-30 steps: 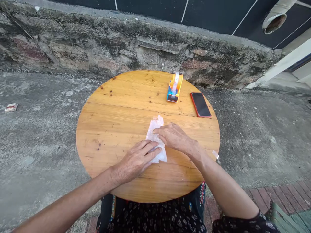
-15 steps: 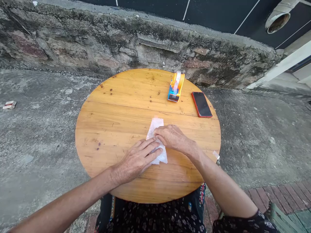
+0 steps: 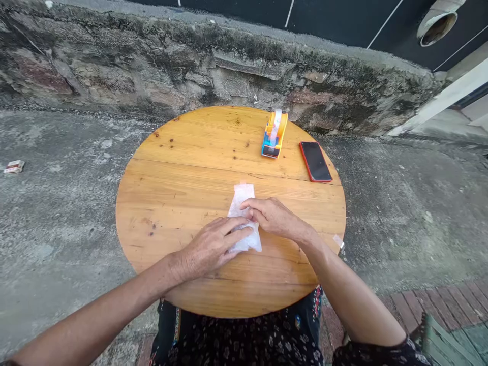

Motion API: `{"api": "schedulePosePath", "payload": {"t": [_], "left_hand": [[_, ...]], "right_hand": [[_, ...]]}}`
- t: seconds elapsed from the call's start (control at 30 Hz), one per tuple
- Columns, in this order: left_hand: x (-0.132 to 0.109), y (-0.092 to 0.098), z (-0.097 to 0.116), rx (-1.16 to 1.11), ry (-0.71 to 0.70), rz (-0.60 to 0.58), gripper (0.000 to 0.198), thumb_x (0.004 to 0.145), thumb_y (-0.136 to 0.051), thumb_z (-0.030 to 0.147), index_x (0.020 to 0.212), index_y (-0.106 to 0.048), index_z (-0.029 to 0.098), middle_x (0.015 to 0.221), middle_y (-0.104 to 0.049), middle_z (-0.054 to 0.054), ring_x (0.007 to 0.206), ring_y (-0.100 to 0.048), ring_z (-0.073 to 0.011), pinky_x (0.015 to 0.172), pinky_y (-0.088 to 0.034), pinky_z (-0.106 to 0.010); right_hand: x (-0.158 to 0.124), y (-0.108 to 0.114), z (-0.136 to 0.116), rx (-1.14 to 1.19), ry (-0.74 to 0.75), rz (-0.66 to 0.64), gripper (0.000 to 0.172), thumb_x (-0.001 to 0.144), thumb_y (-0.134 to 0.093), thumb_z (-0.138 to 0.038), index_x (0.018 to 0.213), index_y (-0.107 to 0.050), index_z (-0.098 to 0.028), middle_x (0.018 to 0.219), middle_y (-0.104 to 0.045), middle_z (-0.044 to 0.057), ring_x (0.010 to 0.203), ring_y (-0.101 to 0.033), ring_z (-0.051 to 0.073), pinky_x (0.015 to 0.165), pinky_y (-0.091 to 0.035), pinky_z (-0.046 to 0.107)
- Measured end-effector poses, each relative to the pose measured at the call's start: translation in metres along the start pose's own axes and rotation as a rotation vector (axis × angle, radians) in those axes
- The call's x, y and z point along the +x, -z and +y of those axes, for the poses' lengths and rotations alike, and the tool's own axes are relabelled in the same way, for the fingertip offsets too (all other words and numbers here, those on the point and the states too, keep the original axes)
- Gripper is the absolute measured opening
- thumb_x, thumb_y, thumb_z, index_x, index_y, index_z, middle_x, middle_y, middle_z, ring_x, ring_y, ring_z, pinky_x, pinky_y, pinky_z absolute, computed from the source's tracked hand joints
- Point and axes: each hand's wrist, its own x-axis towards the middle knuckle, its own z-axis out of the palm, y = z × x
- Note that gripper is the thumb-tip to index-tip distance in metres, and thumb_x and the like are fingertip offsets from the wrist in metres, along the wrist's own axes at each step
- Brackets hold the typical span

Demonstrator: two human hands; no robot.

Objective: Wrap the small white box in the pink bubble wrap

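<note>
Near the middle of a round wooden table (image 3: 171, 168), a little toward the near edge: a white, crinkled translucent wrapper (image 3: 241, 195), lying flat on the boards. Pinned at its near end under the left hand (image 3: 209, 247) — palm down, fingers stretched out, nothing clenched, just pressing. Covered across its middle by the right hand (image 3: 275, 218), knuckles up, fingertips (image 3: 247, 204) bent down onto the sheet beside the left index finger; cannot tell whether pinching the material or only resting on it. Far end of the wrapper bare beyond both hands. Farther back on the table, well apart from the hands, an orange and blue tape dispenser (image 3: 273, 136) loaded with clear tape, and near it to the right a red-cased phone (image 3: 315, 161), face up, screen dark. At the table's right rim, a short strip of clear tape (image 3: 338, 241) hanging off the edge. Behind, a rough stone wall (image 3: 114, 66); on the concrete ground far to the left, a small flat packet (image 3: 13, 166).
</note>
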Motion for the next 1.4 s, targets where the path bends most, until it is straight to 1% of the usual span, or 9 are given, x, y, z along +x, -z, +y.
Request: {"api": "schedulePosePath", "payload": {"t": [0.23, 0.47, 0.6, 0.73, 0.9, 1.07, 1.17, 1.27, 1.4], "left_hand": [[0.013, 0.01, -0.005, -0.163, 0.099, -0.033, 0.045, 0.082, -0.064, 0.022, 0.126, -0.054, 0.023, 0.13, -0.056, -0.008, 0.12, -0.052, -0.0232, 0.1, -0.045, -0.038], [0.033, 0.025, -0.024, -0.332, 0.158, -0.174, 0.05, 0.078, -0.067, 0.033, 0.126, -0.057, 0.024, 0.129, -0.06, -0.005, 0.12, -0.051, -0.025, 0.103, -0.039, -0.041], [0.045, 0.032, -0.033, -0.478, 0.192, -0.274, 0.051, 0.074, -0.069, 0.033, 0.124, -0.06, 0.027, 0.128, -0.061, -0.003, 0.118, -0.053, -0.0256, 0.102, -0.039, -0.04], [0.051, 0.034, -0.037, -0.538, 0.196, -0.324, 0.045, 0.074, -0.069, 0.031, 0.119, -0.065, 0.027, 0.121, -0.063, -0.003, 0.113, -0.055, -0.0252, 0.098, -0.041, -0.036], [0.058, 0.038, -0.04, -0.534, 0.2, -0.346, 0.043, 0.073, -0.069, 0.031, 0.115, -0.067, 0.025, 0.121, -0.062, -0.004, 0.112, -0.055, -0.0265, 0.097, -0.041, -0.037], [0.062, 0.041, -0.043, -0.591, 0.286, -0.405, 0.041, 0.073, -0.069, 0.034, 0.112, -0.067, 0.023, 0.111, -0.067, -0.003, 0.102, -0.06, -0.0247, 0.087, -0.046, -0.033], [0.054, 0.04, -0.042, -0.634, 0.402, -0.327, 0.056, 0.075, -0.069, 0.039, 0.127, -0.057, 0.024, 0.115, -0.066, -0.004, 0.101, -0.061, -0.024, 0.085, -0.048, -0.033], [0.039, 0.036, -0.036, -0.678, 0.449, -0.165, 0.06, 0.08, -0.064, 0.047, 0.133, -0.05, 0.023, 0.122, -0.063, -0.007, 0.103, -0.061, -0.024, 0.086, -0.049, -0.035], [0.025, 0.026, -0.022, -0.494, 0.429, 0.021, 0.065, 0.077, -0.068, 0.042, 0.135, -0.047, 0.023, 0.131, -0.056, -0.009, 0.114, -0.055, -0.026, 0.094, -0.046, -0.038]], "right_hand": [[-0.021, -0.011, 0.009, 0.339, -0.042, 0.142, 0.027, 0.097, -0.041, -0.024, 0.114, -0.062, -0.021, 0.102, -0.072, 0.003, 0.093, -0.066, 0.016, 0.081, -0.049, 0.028], [-0.04, -0.012, 0.005, 0.411, -0.039, 0.209, 0.031, 0.1, -0.039, -0.034, 0.119, -0.062, -0.024, 0.114, -0.069, 0.003, 0.104, -0.063, 0.017, 0.09, -0.048, 0.032], [-0.047, -0.011, -0.001, 0.353, -0.028, 0.228, 0.034, 0.094, -0.052, -0.039, 0.124, -0.058, -0.023, 0.123, -0.064, 0.006, 0.112, -0.06, 0.02, 0.096, -0.046, 0.037], [-0.047, -0.019, -0.001, 0.191, 0.013, 0.275, 0.055, 0.08, -0.071, -0.039, 0.13, -0.051, -0.026, 0.128, -0.062, 0.006, 0.114, -0.058, 0.023, 0.097, -0.045, 0.041], [-0.044, -0.033, 0.002, -0.01, 0.031, 0.291, 0.068, 0.076, -0.075, -0.034, 0.136, -0.044, -0.024, 0.133, -0.058, 0.008, 0.121, -0.053, 0.026, 0.102, -0.04, 0.045], [-0.038, -0.038, 0.001, -0.087, 0.006, 0.361, 0.049, 0.081, -0.067, -0.028, 0.127, -0.051, -0.022, 0.12, -0.065, 0.008, 0.109, -0.058, 0.026, 0.093, -0.041, 0.043], [-0.031, -0.035, 0.005, -0.043, -0.011, 0.373, 0.043, 0.08, -0.067, -0.027, 0.12, -0.057, -0.019, 0.113, -0.068, 0.009, 0.101, -0.062, 0.024, 0.089, -0.042, 0.039], [-0.025, -0.029, 0.009, -0.003, -0.022, 0.347, 0.043, 0.074, -0.071, -0.027, 0.115, -0.06, -0.019, 0.106, -0.07, 0.007, 0.094, -0.063, 0.023, 0.086, -0.043, 0.037], [-0.02, -0.024, 0.012, 0.051, -0.002, 0.325, 0.038, 0.075, -0.07, -0.028, 0.112, -0.062, -0.02, 0.1, -0.071, 0.004, 0.088, -0.063, 0.02, 0.081, -0.044, 0.033]]}}
